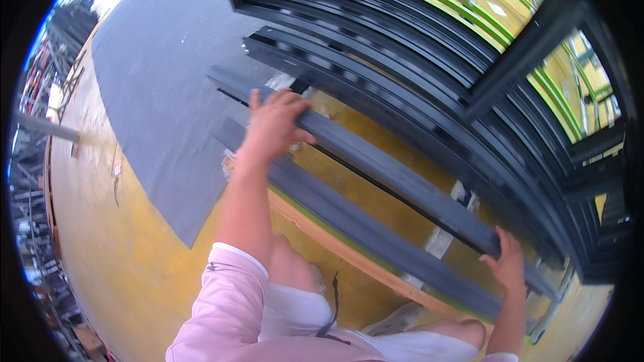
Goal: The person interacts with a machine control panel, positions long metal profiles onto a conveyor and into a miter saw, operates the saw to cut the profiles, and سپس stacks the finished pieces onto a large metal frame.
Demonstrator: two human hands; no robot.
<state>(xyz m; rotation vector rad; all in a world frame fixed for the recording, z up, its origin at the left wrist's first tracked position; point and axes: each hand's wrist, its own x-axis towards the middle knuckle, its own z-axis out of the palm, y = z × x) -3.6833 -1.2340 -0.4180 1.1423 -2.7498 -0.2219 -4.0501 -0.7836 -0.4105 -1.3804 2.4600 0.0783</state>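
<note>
My left hand (274,124) is laid over a long dark grey metal profile (389,164), near its far-left end, with thumb and fingers spanning its width. Toward the other end my right hand (508,261) has its fingers and thumb about the same bar. The bar runs slantwise from upper left to lower right. Closer to my legs, a second grey profile (362,228) lies roughly parallel to it. Parts of both bars are smeared by motion.
Beyond stands a stack of dark window-like frames (416,33), with another dark profile (322,70) before it. A wooden beam with a green edge (335,248) is by my legs. A grey mat (161,87) covers floor at left. Green metal racks (557,107) stand behind the frames.
</note>
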